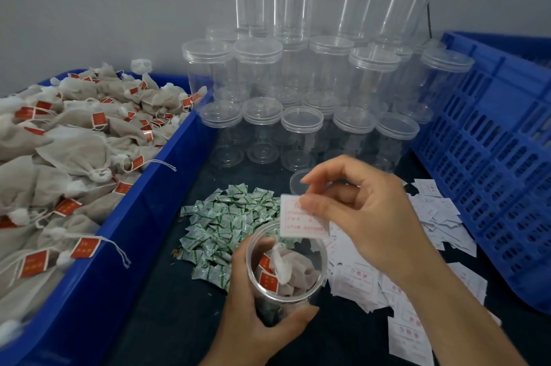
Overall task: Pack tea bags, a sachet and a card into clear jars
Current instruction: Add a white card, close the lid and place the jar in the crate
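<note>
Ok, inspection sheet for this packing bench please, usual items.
Surface: dark table.
Job's things: open jar holds tea bags; card above its mouth; sachet pile and card pile beside it.
Clutter: loose lid behind the card.
Fingers: left hand grips the jar; right hand pinches the card.
Cables: thin dark cable down the wall.
Surroundings: blue bin of tea bags left, lidded jar stack behind, blue crate right.
</note>
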`<action>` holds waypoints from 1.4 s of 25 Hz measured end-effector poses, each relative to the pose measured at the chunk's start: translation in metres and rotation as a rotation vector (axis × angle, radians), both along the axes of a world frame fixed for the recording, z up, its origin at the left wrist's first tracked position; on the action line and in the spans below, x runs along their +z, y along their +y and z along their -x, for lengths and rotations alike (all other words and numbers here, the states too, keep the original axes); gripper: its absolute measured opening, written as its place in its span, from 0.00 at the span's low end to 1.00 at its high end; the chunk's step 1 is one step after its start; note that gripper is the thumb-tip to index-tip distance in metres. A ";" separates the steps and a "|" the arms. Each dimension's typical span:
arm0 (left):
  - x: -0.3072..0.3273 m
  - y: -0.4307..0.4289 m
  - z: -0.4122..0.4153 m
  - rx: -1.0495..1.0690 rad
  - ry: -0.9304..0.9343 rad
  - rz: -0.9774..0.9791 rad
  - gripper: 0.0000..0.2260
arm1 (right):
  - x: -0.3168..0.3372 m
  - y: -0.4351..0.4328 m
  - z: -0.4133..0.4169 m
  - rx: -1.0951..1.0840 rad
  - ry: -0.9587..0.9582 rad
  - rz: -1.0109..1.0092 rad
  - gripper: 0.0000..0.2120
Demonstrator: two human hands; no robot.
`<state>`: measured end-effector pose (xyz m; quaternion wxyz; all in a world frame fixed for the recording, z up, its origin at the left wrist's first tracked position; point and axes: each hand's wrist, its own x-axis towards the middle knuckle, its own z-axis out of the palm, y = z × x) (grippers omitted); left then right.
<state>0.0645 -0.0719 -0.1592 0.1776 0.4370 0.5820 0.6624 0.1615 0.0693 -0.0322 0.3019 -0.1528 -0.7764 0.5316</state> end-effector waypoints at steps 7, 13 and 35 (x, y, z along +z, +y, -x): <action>0.003 0.001 -0.002 -0.046 -0.038 -0.037 0.41 | -0.017 -0.025 0.003 0.190 -0.321 -0.550 0.08; 0.044 0.003 -0.007 0.037 0.096 -0.107 0.37 | 0.011 -0.021 -0.013 0.103 -0.199 -0.584 0.08; 0.225 0.267 -0.146 -0.395 0.470 -0.022 0.36 | 0.241 0.173 -0.199 -0.917 -0.603 -0.777 0.34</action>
